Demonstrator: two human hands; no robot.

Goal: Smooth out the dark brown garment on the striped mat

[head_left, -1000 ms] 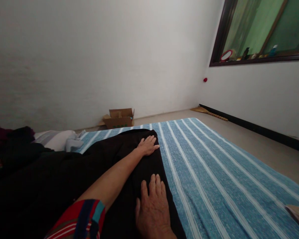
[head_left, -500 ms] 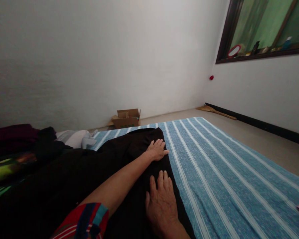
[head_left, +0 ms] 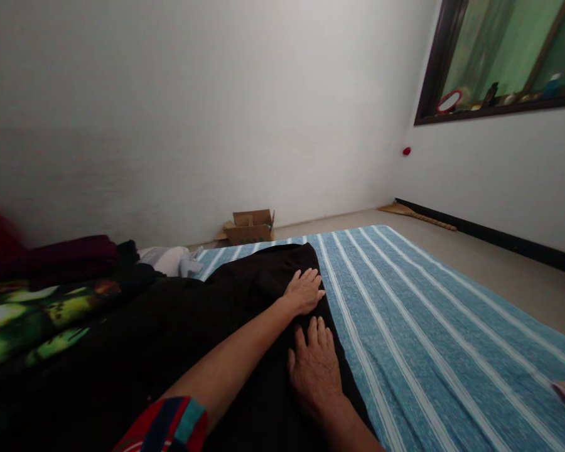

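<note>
A black cloth garment (head_left: 183, 339) lies spread over a blue and white striped sheet (head_left: 433, 339); its exact kind is hard to make out. My left hand (head_left: 304, 291) rests flat on the garment near its far right corner, fingers stretched out. Closer to me, my right hand (head_left: 316, 364) presses on the same black cloth beside its right edge, also with fingers extended. Neither hand grips anything.
At left sit folded dark red clothes (head_left: 70, 257) and a green patterned cloth (head_left: 47, 314). A pale cloth bundle (head_left: 167, 260) lies beyond. An open cardboard box (head_left: 250, 228) stands by the wall. A window ledge (head_left: 499, 107) holds a red-rimmed mirror (head_left: 449, 102).
The view has turned slightly left, showing more of the piled clothes. My right hand has slid a little forward on the cloth, closer to my left hand, which stays flat.
</note>
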